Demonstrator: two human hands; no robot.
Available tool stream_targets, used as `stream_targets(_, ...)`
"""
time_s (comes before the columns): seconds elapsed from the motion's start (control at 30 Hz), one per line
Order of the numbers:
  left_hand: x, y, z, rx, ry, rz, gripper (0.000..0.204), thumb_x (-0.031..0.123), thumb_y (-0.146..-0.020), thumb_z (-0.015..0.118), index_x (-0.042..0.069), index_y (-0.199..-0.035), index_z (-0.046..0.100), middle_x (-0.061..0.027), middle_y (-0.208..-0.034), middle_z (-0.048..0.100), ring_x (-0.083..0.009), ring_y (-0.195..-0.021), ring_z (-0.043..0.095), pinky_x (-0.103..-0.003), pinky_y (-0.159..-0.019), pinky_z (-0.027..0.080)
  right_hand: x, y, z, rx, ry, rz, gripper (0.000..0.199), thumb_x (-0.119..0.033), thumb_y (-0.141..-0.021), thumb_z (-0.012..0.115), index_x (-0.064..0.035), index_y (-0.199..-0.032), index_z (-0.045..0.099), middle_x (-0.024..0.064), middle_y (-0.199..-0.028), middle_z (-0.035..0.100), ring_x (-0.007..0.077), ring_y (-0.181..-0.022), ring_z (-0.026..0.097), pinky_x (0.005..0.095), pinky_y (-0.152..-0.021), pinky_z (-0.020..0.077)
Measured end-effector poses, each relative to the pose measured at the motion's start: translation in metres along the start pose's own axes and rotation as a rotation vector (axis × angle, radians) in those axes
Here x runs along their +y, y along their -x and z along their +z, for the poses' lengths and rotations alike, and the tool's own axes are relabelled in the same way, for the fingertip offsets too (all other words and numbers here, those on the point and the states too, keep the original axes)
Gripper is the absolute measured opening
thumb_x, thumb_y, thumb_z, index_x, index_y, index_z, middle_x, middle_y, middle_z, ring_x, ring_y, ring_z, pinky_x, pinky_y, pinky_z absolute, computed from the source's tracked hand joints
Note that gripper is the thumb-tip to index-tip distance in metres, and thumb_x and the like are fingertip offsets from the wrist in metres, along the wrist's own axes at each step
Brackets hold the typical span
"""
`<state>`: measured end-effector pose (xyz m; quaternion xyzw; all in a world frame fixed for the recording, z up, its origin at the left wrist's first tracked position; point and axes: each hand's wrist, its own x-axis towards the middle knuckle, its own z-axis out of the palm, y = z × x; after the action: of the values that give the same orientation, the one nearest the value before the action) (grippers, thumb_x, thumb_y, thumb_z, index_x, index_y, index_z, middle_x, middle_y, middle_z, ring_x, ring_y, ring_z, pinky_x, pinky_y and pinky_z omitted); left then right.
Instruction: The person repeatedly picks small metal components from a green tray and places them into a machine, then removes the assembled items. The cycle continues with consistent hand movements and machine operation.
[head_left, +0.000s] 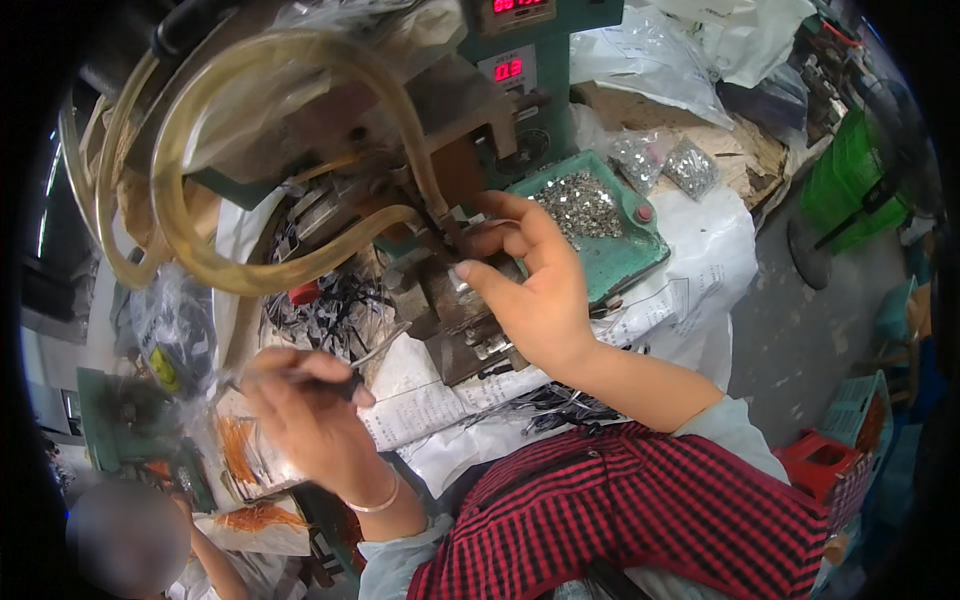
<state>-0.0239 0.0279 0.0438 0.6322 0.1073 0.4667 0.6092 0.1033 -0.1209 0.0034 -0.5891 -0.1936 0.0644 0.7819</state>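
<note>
My right hand reaches into the working point of a bench machine. Its thumb and forefinger are bent toward each other beside the machine's upper post; whatever lies between them is too small to name. Left of it, and nearer to me, my left hand is smeared by motion. Its fingers are curled around a thin dark piece whose kind I cannot make out. A heap of black wire-like strips lies left of the machine. Small shiny metal pieces fill part of a green tray to its right.
Thick yellowish hoses loop over the left of the machine. Bags of metal pieces lie behind the tray. Orange strips lie at left, near another person's arm. Green crates stand at far right.
</note>
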Motion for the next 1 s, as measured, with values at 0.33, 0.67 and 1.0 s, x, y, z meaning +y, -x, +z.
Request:
stream_targets(0.33,-0.002,-0.036,0.032,-0.191,-0.205,0.371,0.018,0.014,-0.109,0.054,-0.003,-0.114,0.059,-0.0043,-0.08,0.061,-0.0076,-0.068,0.051,-0.02,-0.062,0.041,0.01,-0.004,0.001,0.016,-0.063,-0.081,0.061,0.005,-0.085,0.073,0.0007,-0.14,0.047,0.0089,-0.101,0.071,0.0149,-0.107,0.063,0.0303,-0.1,0.0445)
stream_targets(0.67,0.013,-0.034,0.031,-0.194,-0.165,0.235,0.027,0.019,-0.112,0.046,-0.004,-0.117,0.058,-0.008,-0.085,0.065,-0.009,-0.071,0.056,-0.021,-0.066,0.045,-0.034,-0.03,-0.021,-0.16,-0.138,0.288,0.067,0.009,-0.08,0.067,0.01,-0.143,0.044,0.0103,-0.098,0.07,0.0173,-0.093,0.065,0.0281,-0.089,0.0497)
stream_targets(1.0,-0.034,0.028,0.065,-0.679,0.651,-1.231,0.045,0.04,-0.112,0.04,0.001,-0.099,0.057,-0.0038,-0.06,0.057,-0.0077,-0.037,0.038,-0.022,-0.039,0.037,0.027,-0.023,-0.097,-0.032,0.747,-0.156,0.035,-0.003,-0.089,0.056,-0.0016,-0.12,0.07,0.0207,-0.114,0.074,0.0359,-0.11,0.07,0.0413,-0.096,0.0544)
